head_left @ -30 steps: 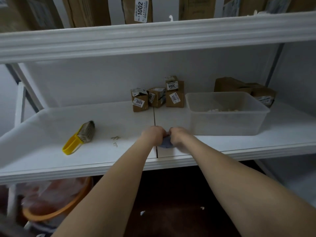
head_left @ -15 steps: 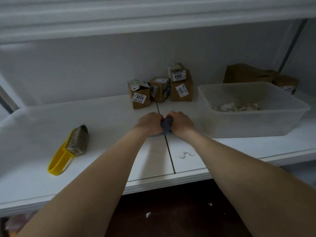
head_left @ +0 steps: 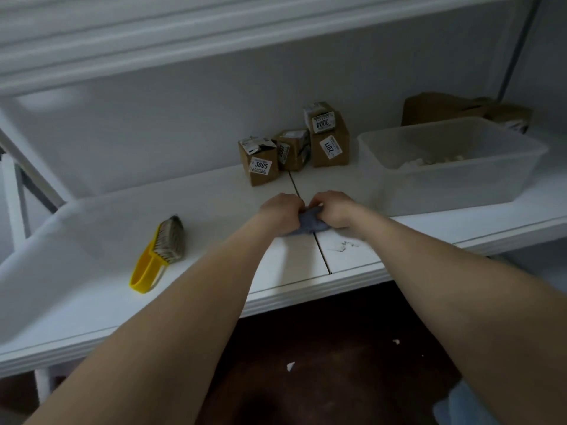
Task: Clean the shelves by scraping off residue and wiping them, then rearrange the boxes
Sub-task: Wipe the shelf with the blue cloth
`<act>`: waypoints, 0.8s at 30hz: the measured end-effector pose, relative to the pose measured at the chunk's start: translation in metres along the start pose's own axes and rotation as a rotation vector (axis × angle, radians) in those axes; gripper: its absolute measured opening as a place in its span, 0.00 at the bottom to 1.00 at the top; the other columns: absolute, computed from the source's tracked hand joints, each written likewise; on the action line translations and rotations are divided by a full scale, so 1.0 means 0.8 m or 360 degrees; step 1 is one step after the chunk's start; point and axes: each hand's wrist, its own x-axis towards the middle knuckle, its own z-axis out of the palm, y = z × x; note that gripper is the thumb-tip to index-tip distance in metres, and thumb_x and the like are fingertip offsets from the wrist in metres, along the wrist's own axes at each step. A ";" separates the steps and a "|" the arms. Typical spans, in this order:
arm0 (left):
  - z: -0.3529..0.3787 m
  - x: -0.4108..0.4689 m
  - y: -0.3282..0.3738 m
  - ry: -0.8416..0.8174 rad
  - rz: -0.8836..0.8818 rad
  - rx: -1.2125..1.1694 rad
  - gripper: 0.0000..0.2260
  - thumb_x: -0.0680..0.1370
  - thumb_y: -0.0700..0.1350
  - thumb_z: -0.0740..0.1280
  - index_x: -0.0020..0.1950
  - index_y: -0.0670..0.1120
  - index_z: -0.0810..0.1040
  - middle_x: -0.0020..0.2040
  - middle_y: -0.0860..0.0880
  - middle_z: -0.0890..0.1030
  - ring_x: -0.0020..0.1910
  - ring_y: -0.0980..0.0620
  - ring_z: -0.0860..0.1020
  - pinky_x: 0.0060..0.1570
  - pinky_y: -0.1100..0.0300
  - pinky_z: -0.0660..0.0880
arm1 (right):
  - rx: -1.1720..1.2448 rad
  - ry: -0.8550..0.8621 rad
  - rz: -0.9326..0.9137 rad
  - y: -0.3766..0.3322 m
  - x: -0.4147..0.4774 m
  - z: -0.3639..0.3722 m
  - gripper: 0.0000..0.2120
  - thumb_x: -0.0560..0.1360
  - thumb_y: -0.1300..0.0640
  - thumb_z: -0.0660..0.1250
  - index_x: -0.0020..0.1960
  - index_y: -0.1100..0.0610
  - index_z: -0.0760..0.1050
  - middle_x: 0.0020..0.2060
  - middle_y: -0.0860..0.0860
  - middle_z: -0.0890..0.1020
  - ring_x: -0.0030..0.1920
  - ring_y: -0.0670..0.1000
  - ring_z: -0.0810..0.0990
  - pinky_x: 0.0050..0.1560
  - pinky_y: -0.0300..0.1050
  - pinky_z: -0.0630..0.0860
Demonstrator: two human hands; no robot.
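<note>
White painted shelf (head_left: 92, 240): crumpled blue-grey cloth (head_left: 306, 224), clenched in the fingers of left hand (head_left: 280, 208) and right hand (head_left: 333, 210), has moved rearward along the shelf seam (head_left: 322, 256), exposing white residue flecks (head_left: 342, 245) right of the seam, so wiping is judged incomplete.

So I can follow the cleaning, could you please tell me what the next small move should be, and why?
Probably drag the blue cloth, which the left hand and right hand both grip, toward the front and slightly right, over the white flakes lying on the shelf just nearer its edge.
</note>
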 end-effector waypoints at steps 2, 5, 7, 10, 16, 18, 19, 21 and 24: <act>-0.014 -0.006 0.014 0.0070 -0.0018 -0.0077 0.11 0.77 0.44 0.64 0.57 0.44 0.79 0.54 0.43 0.81 0.53 0.44 0.78 0.45 0.57 0.73 | 0.0094 0.0117 0.0016 0.009 -0.024 -0.011 0.17 0.77 0.58 0.65 0.65 0.56 0.73 0.61 0.56 0.77 0.60 0.57 0.76 0.55 0.44 0.71; -0.033 -0.009 0.047 0.0217 -0.0005 -0.0212 0.12 0.77 0.42 0.64 0.59 0.45 0.78 0.54 0.45 0.80 0.53 0.45 0.78 0.47 0.57 0.73 | 0.0087 0.0343 0.0083 0.031 -0.051 -0.031 0.16 0.77 0.58 0.65 0.65 0.55 0.72 0.59 0.58 0.77 0.58 0.58 0.76 0.55 0.46 0.73; -0.031 -0.007 0.073 0.0197 0.0054 -0.0260 0.12 0.77 0.42 0.64 0.60 0.46 0.78 0.55 0.45 0.80 0.54 0.45 0.78 0.52 0.56 0.74 | -0.0022 0.0219 0.0164 0.047 -0.068 -0.038 0.16 0.77 0.57 0.64 0.65 0.55 0.72 0.59 0.58 0.78 0.57 0.58 0.77 0.55 0.48 0.74; -0.014 0.000 0.108 0.0011 0.0117 -0.0245 0.12 0.77 0.43 0.65 0.59 0.47 0.78 0.57 0.44 0.80 0.56 0.44 0.77 0.56 0.55 0.73 | -0.0162 0.0040 0.0315 0.067 -0.095 -0.029 0.16 0.77 0.55 0.64 0.64 0.52 0.73 0.59 0.57 0.78 0.58 0.59 0.77 0.54 0.48 0.73; -0.007 0.005 0.096 -0.0103 -0.0004 -0.0258 0.12 0.77 0.46 0.65 0.58 0.44 0.79 0.56 0.43 0.80 0.56 0.45 0.77 0.54 0.57 0.72 | 0.0004 0.0058 0.0367 0.048 -0.091 -0.005 0.17 0.78 0.52 0.62 0.66 0.56 0.72 0.61 0.58 0.77 0.60 0.60 0.76 0.52 0.46 0.71; -0.006 0.004 0.076 -0.0082 -0.0091 -0.0253 0.12 0.78 0.48 0.64 0.57 0.44 0.79 0.55 0.43 0.80 0.54 0.45 0.78 0.52 0.58 0.73 | 0.0018 0.0032 0.0321 0.033 -0.078 0.001 0.17 0.78 0.53 0.62 0.66 0.56 0.71 0.60 0.58 0.78 0.59 0.59 0.77 0.51 0.46 0.72; -0.005 0.000 0.068 -0.0089 -0.0107 -0.0241 0.12 0.78 0.48 0.63 0.57 0.44 0.79 0.55 0.43 0.80 0.54 0.45 0.78 0.51 0.58 0.72 | 0.0022 0.0007 0.0306 0.027 -0.072 0.002 0.17 0.78 0.54 0.62 0.66 0.56 0.72 0.59 0.58 0.78 0.58 0.59 0.77 0.51 0.46 0.73; -0.006 -0.009 0.054 -0.0066 -0.0075 -0.0212 0.12 0.77 0.48 0.65 0.58 0.45 0.79 0.55 0.44 0.81 0.54 0.45 0.78 0.51 0.58 0.72 | 0.0042 -0.0050 0.0276 0.020 -0.061 0.000 0.16 0.78 0.54 0.61 0.64 0.57 0.73 0.58 0.58 0.79 0.57 0.59 0.78 0.50 0.46 0.73; -0.015 -0.022 0.026 0.0113 -0.0046 -0.0226 0.13 0.76 0.50 0.66 0.58 0.46 0.79 0.54 0.46 0.80 0.53 0.45 0.78 0.50 0.56 0.73 | 0.0118 0.0109 0.0292 0.003 -0.045 -0.011 0.13 0.78 0.55 0.62 0.61 0.57 0.75 0.56 0.58 0.79 0.55 0.58 0.78 0.54 0.48 0.75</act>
